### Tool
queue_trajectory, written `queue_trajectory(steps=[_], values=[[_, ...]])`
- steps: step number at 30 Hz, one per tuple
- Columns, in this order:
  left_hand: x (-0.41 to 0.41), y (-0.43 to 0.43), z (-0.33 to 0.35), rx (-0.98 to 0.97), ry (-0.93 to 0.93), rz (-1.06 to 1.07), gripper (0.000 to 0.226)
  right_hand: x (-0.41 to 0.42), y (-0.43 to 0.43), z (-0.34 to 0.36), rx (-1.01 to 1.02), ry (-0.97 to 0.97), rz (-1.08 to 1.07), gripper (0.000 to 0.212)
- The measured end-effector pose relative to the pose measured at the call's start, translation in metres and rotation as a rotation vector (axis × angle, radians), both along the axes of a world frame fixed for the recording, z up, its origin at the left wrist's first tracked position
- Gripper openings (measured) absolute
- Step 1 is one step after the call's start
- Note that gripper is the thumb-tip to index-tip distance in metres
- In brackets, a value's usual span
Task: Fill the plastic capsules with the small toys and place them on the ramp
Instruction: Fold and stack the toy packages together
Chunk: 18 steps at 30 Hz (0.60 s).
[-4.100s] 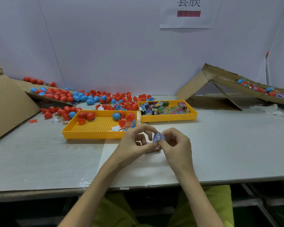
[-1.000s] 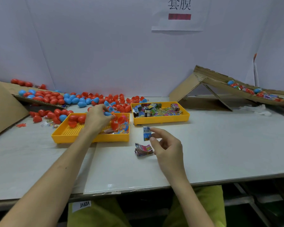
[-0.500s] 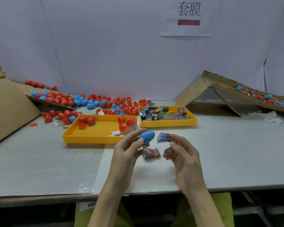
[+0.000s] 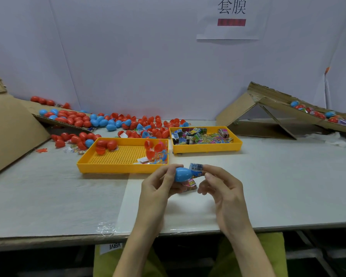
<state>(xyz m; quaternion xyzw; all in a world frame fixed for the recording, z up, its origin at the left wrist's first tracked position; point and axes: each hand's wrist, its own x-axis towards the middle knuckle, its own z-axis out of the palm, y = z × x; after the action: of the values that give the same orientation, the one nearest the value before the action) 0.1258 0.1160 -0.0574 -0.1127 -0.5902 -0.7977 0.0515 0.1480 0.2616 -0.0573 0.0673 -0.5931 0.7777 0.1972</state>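
Blue capsule (image 4: 181,174) gripped in left hand (image 4: 160,186), barcoded toy packet (image 4: 196,169) pinched by right hand (image 4: 222,186), wall sign (image 4: 231,17) reads 套膜

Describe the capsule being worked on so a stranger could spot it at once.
Find the yellow grid-floored tray on the table; just in front of it, two hands meet. The left hand holds a blue capsule, beside a small blue packet pinched by the right hand. Every other capsule lies loose; this one alone is held.
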Motion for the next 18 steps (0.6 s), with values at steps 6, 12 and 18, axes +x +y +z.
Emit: queue_trajectory(steps=[6,12,18], values=[[-0.0023,0.001,-0.0029,-0.003,-0.017,0.021,0.037,0.0002,0.0008,-0.0002,0.01,0.013,0.005,0.016],[-0.005,0.0004,-0.005,0.008,-0.021,0.032,0.047,-0.0002,0.001,-0.0009,0.0,0.005,-0.008,0.021],[-0.0059,0.0004,-0.0064,-0.04,-0.001,0.002,0.041,-0.0003,0.0005,-0.0006,0.039,0.008,0.006,0.012]])
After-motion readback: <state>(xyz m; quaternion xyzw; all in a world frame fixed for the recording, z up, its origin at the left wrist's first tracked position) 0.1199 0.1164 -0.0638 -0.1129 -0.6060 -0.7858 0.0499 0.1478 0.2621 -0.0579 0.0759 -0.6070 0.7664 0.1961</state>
